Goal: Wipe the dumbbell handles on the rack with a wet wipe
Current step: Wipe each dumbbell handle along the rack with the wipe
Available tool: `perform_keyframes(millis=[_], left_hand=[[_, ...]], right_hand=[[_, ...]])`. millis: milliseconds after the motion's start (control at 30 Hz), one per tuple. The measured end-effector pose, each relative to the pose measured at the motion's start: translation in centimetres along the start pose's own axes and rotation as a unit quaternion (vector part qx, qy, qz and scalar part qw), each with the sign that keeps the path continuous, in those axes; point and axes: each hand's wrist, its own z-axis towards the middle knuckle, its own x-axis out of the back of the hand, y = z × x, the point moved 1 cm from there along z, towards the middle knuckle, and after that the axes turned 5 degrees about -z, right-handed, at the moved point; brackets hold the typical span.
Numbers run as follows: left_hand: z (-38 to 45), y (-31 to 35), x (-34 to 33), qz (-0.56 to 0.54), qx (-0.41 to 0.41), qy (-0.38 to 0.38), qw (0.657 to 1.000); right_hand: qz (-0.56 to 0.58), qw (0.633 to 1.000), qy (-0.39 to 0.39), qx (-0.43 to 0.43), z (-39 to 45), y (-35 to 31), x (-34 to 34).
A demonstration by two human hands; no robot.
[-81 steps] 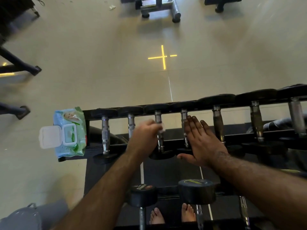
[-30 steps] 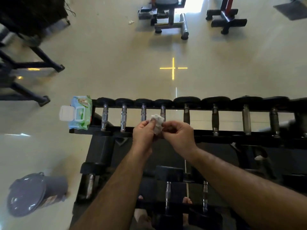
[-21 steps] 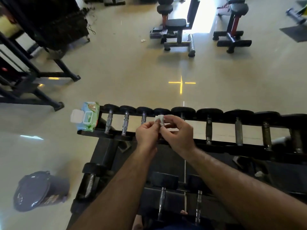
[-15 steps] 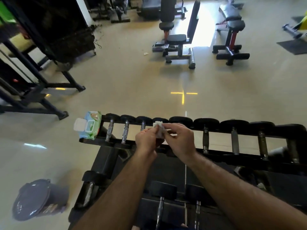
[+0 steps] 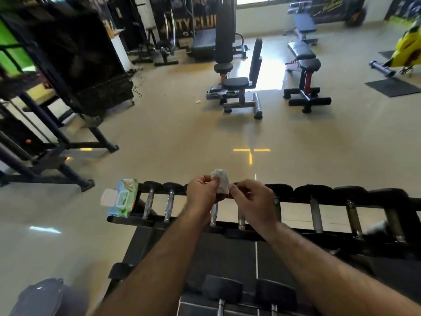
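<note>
The left hand (image 5: pixel 202 190) pinches the left side of a crumpled white wipe (image 5: pixel 221 184) between thumb and curled fingers, and the right hand (image 5: pixel 252 197) pinches its lower right corner, so the wipe hangs between the two hands, raised above the top row of the rack (image 5: pixel 296 231) and touching no handle. Below the hands, two chrome handles (image 5: pixel 213 215) show between the wrists, their dumbbells lying across the rails. More dumbbells (image 5: pixel 315 213) run along the row to the right, growing larger, and two small ones (image 5: pixel 149 204) lie to the left. At the rack's left end a pack of wipes (image 5: pixel 121 198) rests on the rails, its white lid flipped open. On a lower row, near the bottom edge, two dumbbells with black heads (image 5: pixel 222 290) lie side by side. A grey bin (image 5: pixel 43 297) stands on the floor at lower left. Beyond the rack, yellow floor marks (image 5: pixel 250 153) and two benches (image 5: pixel 237 87) are well apart from the hands.
</note>
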Motion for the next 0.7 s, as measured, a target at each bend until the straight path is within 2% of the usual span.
perform_keyframes(millis=[67, 133, 200, 267, 400, 500, 567, 700], left_hand=[[-0.3, 0.5, -0.3, 0.045, -0.022, -0.033, 0.998], [-0.5, 0.9, -0.7, 0.064, -0.024, -0.054, 0.996], [-0.5, 1.2, -0.8, 0.063, -0.013, -0.067, 0.996], [-0.2, 1.3, -0.5, 0.05, -0.003, -0.099, 0.994], [0.3, 0.9, 1.0, 0.083, -0.02, -0.142, 0.986], [1.4, 0.4, 2.0, 0.103, -0.009, -0.154, 0.983], [2.4, -0.1, 2.4, 0.086, 0.016, -0.163, 0.983], [4.0, -1.2, 2.4, 0.046, 0.058, -0.179, 0.981]], right_hand=[[0.13, 0.977, -0.012, -0.17, 1.2, -0.8, -0.2], [0.234, 0.934, -0.053, -0.263, 2.0, -1.2, -0.4], [0.252, 0.923, -0.071, -0.282, 2.5, -1.5, -0.5], [0.276, 0.908, -0.054, -0.311, 2.6, -1.6, -0.6], [0.35, 0.841, -0.039, -0.411, 2.8, -0.8, -0.8], [0.37, 0.817, -0.054, -0.439, 2.7, 0.0, -1.1], [0.368, 0.816, -0.056, -0.443, 2.5, 0.4, -1.3], [0.312, 0.848, -0.109, -0.415, 1.6, 1.8, -2.2]])
